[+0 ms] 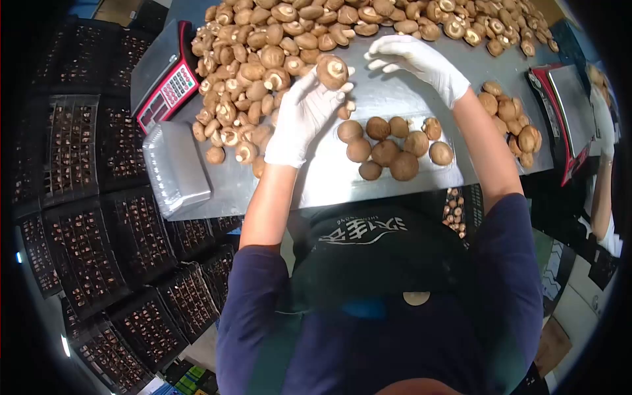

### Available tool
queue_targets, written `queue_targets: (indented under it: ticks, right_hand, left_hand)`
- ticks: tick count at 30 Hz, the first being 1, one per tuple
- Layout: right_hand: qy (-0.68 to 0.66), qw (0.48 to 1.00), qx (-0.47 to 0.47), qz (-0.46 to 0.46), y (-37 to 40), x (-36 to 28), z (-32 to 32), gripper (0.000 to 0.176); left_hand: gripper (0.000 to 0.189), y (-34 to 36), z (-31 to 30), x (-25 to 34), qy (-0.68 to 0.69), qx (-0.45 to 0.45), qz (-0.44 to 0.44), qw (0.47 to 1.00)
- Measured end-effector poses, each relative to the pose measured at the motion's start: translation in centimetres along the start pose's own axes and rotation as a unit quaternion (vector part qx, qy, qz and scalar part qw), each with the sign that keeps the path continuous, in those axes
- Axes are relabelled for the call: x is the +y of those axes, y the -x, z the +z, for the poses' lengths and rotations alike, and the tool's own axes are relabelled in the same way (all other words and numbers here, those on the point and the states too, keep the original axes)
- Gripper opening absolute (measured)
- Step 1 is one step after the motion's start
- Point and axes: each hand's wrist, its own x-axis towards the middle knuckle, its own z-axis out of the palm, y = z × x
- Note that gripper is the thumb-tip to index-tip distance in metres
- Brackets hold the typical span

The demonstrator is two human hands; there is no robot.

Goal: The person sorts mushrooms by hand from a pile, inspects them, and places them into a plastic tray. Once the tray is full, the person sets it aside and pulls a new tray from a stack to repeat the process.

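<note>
My left hand (pixel 304 117), in a white glove, holds a shiitake mushroom (pixel 332 71) with its pale stem side showing. My right hand (pixel 416 63), also gloved, hovers to the right with its fingers loosely curved and apart, nothing in it. Below and between the hands, a loose group of shiitake mushrooms (pixel 386 153) lies mostly cap up on the metal table (pixel 316 189). A small mushroom (pixel 345 109) sits just beside my left fingers. Beyond both hands spreads a big heap of shiitake mushrooms (pixel 263 56).
Left of the heap stands a red-framed digital scale (pixel 172 85), with clear plastic trays (pixel 174 172) in front of it. Another scale (pixel 566 112) and a mushroom pile (pixel 510 118) are at right, near a co-worker's gloved hand (pixel 602 118). Black crates of mushrooms (pixel 82 257) fill the left.
</note>
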Motion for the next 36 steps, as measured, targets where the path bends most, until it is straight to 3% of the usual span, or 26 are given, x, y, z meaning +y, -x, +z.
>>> queue_targets:
  ticks: [1, 4, 6, 7, 9, 10, 11, 12, 13, 15, 16, 17, 19, 21, 23, 25, 26, 27, 28, 29, 30, 32, 33, 36]
  right_hand:
    - [-0.011, 1.0, -0.019, -0.007, 1.3, 0.4, -0.5, 0.022]
    - [0.059, 0.997, 0.045, 0.012, 3.7, 1.8, 0.2, 0.024]
    - [0.127, 0.991, 0.048, -0.013, 4.4, 1.8, 1.1, 0.025]
    - [0.125, 0.991, 0.048, -0.015, 4.0, 1.9, 1.9, 0.025]
    - [0.245, 0.969, 0.03, -0.035, 2.9, 2.4, 3.5, 0.028]
    - [0.283, 0.957, 0.021, -0.061, 2.4, 2.4, 4.6, 0.029]
    - [0.311, 0.949, 0.018, -0.044, 1.7, 2.2, 6.0, 0.033]
    - [0.317, 0.939, 0.013, -0.13, 0.7, 3.6, 6.8, 0.038]
    - [0.323, 0.921, 0.007, -0.216, -0.3, 4.8, 7.5, 0.043]
    - [0.49, 0.851, 0.002, -0.186, -1.6, 3.3, 11.0, 0.053]
    - [0.438, 0.871, -0.035, -0.22, -2.0, 3.7, 11.5, 0.058]
    - [0.598, 0.78, -0.03, -0.179, -3.3, 4.0, 12.7, 0.052]
    - [0.667, 0.713, -0.01, -0.214, -4.3, 5.0, 13.4, 0.055]
    - [0.671, 0.717, -0.007, -0.187, -5.8, 5.6, 13.3, 0.052]
    - [0.678, 0.72, -0.001, -0.149, -5.5, 5.7, 12.8, 0.049]
    - [0.525, 0.831, 0.072, -0.169, -3.7, 3.7, 11.2, 0.044]
    - [0.38, 0.909, 0.094, -0.141, -2.5, 2.3, 10.1, 0.042]
    - [0.277, 0.952, 0.077, -0.104, -0.3, 0.0, 9.3, 0.042]
    - [0.218, 0.963, 0.083, -0.133, 1.7, -0.9, 7.9, 0.042]
    - [0.201, 0.963, 0.123, -0.129, 3.6, -1.2, 6.9, 0.04]
    - [0.198, 0.955, 0.156, -0.158, 5.1, -0.7, 5.5, 0.039]
    - [0.2, 0.941, 0.196, -0.187, 8.2, -0.2, 3.3, 0.038]
    - [0.179, 0.946, 0.223, -0.152, 10.2, 0.0, 3.1, 0.037]
    - [0.113, 0.951, 0.275, -0.082, 14.5, 1.1, 3.9, 0.034]
  left_hand:
    - [0.039, 0.0, -0.3, -0.4, -0.007, -0.002, 0.003, 1.0]
    - [0.038, 0.1, -1.4, -1.9, 0.007, -0.032, 0.016, 0.999]
    - [0.035, 0.3, -1.9, -2.3, -0.064, 0.027, 0.104, 0.992]
    - [0.035, 0.6, -2.1, -2.1, -0.067, 0.028, 0.104, 0.992]
    - [0.032, 1.2, -2.7, -1.5, 0.019, 0.014, 0.108, 0.994]
    - [0.031, 1.9, -1.0, -1.2, 0.043, 0.068, 0.162, 0.983]
    - [0.035, 2.8, -1.0, 0.2, 0.1, -0.111, 0.095, 0.984]
    - [0.037, 3.9, -0.9, 0.7, 0.088, -0.048, 0.142, 0.985]
    - [0.04, 5.1, 0.0, 1.2, 0.077, 0.014, 0.19, 0.979]
    - [0.044, 6.4, -2.5, 3.0, 0.065, -0.05, 0.192, 0.978]
    - [0.044, 7.0, -2.3, 3.1, 0.056, -0.019, 0.205, 0.977]
    - [0.043, 7.7, -2.1, 3.1, 0.048, 0.013, 0.216, 0.975]
    - [0.043, 8.7, -2.4, 2.3, 0.018, 0.051, 0.222, 0.974]
    - [0.044, 9.8, -3.8, 1.7, -0.066, 0.001, 0.148, 0.987]
    - [0.043, 10.6, -0.6, -1.3, -0.175, 0.048, 0.175, 0.968]
    - [0.042, 10.7, -1.8, -4.2, -0.313, 0.103, 0.184, 0.926]
    - [0.045, 11.4, -1.5, -5.2, -0.458, 0.118, 0.152, 0.868]
    - [0.048, 11.4, -2.6, -6.4, -0.518, 0.083, 0.113, 0.844]
    - [0.048, 11.6, -2.7, -7.4, -0.663, 0.054, 0.202, 0.718]
    - [0.049, 11.5, -2.6, -8.2, -0.777, 0.022, 0.285, 0.561]
    - [0.052, 11.1, -3.0, -8.7, -0.808, 0.004, 0.3, 0.507]
    - [0.053, 10.5, -2.7, -8.6, -0.811, -0.008, 0.321, 0.489]
    - [0.054, 10.3, -2.5, -8.5, -0.818, -0.007, 0.34, 0.465]
    - [0.054, 10.2, -1.7, -8.4, -0.823, -0.02, 0.329, 0.463]
